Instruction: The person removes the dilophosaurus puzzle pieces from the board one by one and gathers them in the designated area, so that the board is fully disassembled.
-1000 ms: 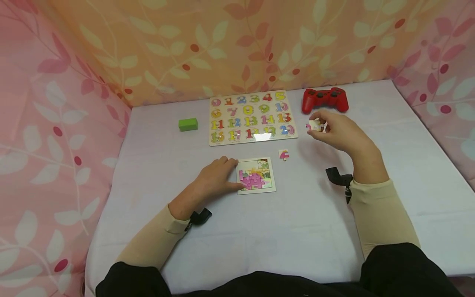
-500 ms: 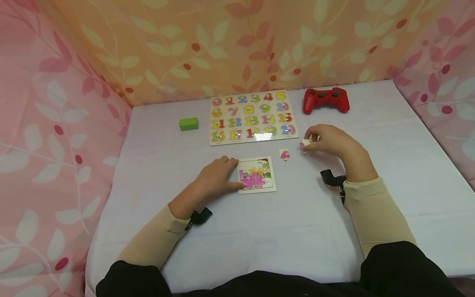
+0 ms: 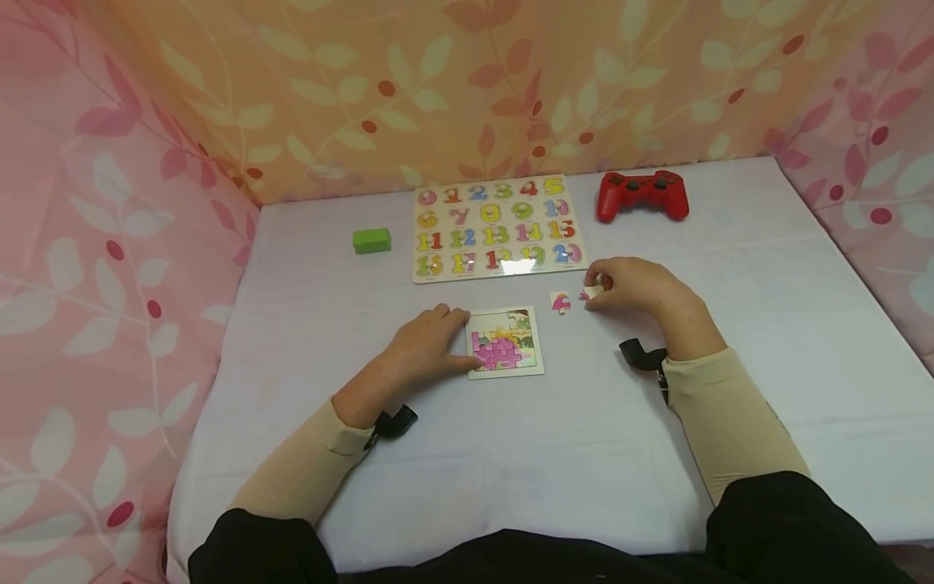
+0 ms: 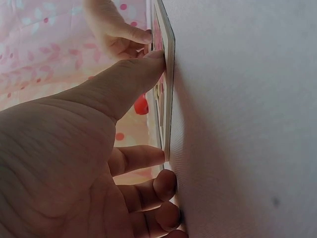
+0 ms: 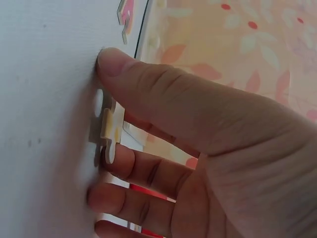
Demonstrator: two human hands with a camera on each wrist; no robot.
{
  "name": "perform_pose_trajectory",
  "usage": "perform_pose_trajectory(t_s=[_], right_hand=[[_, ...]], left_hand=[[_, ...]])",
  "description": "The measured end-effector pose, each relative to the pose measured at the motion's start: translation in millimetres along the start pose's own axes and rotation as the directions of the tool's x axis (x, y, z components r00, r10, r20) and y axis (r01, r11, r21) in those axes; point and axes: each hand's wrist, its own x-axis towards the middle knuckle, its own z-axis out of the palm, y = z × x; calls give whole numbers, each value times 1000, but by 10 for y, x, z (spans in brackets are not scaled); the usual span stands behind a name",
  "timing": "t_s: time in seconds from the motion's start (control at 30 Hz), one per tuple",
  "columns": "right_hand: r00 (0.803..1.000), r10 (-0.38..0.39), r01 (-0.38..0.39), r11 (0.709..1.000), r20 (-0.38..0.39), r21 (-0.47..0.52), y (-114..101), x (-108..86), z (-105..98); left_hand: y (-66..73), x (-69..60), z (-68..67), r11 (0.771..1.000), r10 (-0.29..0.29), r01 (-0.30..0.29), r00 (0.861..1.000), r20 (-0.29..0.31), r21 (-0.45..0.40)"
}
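The right hand (image 5: 213, 134) holds a puzzle piece (image 5: 115, 128) between thumb and fingers. Above the puzzle piece lies another piece (image 5: 128, 12); left of it, a white surface (image 5: 39, 89); right of it, flowered cloth (image 5: 233, 49).

Green block (image 3: 372, 241), number board (image 3: 499, 226), controller (image 3: 642, 197)

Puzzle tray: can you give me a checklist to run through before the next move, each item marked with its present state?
1. Puzzle tray flat on the table: ok.
2. Tray steadied: ok, the left hand touches its left side.
3. Puzzle piece in the right hand: ok; how firm the grip is, cannot tell.
4. Room left in the tray: ok, an unfilled area shows at upper left.
5. Held piece above the tray: not ok, it is off to the right, past the loose piece.
6. Where it fits: cannot tell.
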Motion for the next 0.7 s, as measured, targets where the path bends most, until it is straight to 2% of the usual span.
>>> perform_pose_trajectory(t_s=[0.13, 0.23, 0.53, 0.7], right_hand=[[1000, 26, -26, 999, 15, 23, -30, -29, -22], [1000, 21, -21, 998, -2, 54, -38, -96, -77], [989, -11, 28, 994, -150, 110, -106, -485, -427], [962, -78, 115, 984, -260, 132, -205, -705, -521]], left_hand=[[3, 0, -10, 1000, 2, -2, 1000, 4, -7], [2, -1, -16, 1000, 5, -5, 1000, 7, -9], [-13, 5, -19, 999, 31, -31, 1000, -1, 11], [-23, 6, -18, 1000, 31, -31, 999, 12, -5]])
